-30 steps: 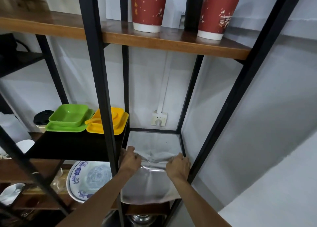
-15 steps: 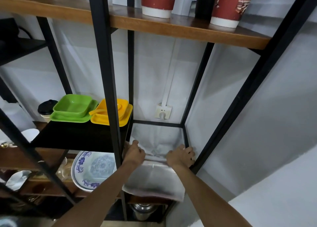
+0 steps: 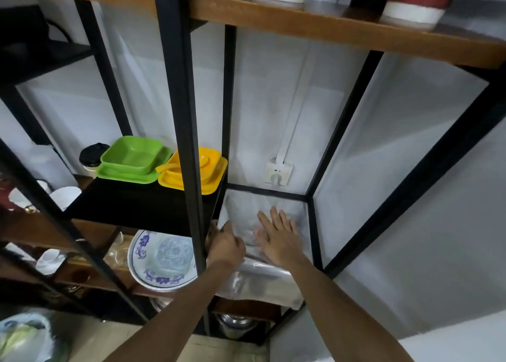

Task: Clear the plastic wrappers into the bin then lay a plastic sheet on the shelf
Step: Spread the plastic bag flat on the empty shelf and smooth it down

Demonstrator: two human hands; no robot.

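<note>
A clear plastic sheet (image 3: 241,211) covers the low right shelf bay, framed by black bars (image 3: 315,224), and its front edge hangs over the shelf front. My right hand (image 3: 276,234) lies flat on the sheet, fingers spread and pointing toward the wall. At the sheet's left edge, beside the black upright post (image 3: 186,142), my left hand (image 3: 224,245) is curled on the plastic, its fingertips hidden. A bin bag (image 3: 24,337) with wrappers shows at the bottom left.
Green dishes (image 3: 131,159) and yellow dishes (image 3: 197,170) sit on a black shelf to the left. A blue-patterned plate (image 3: 161,260) lies on the shelf below. Red cups (image 3: 410,3) stand on the wooden shelf above. A wall socket (image 3: 278,171) is behind the bay.
My right hand has let go of the sheet's front edge, slid deeper into the bay and flattened on the plastic. The left hand stays at the left edge. The view has tilted down.
</note>
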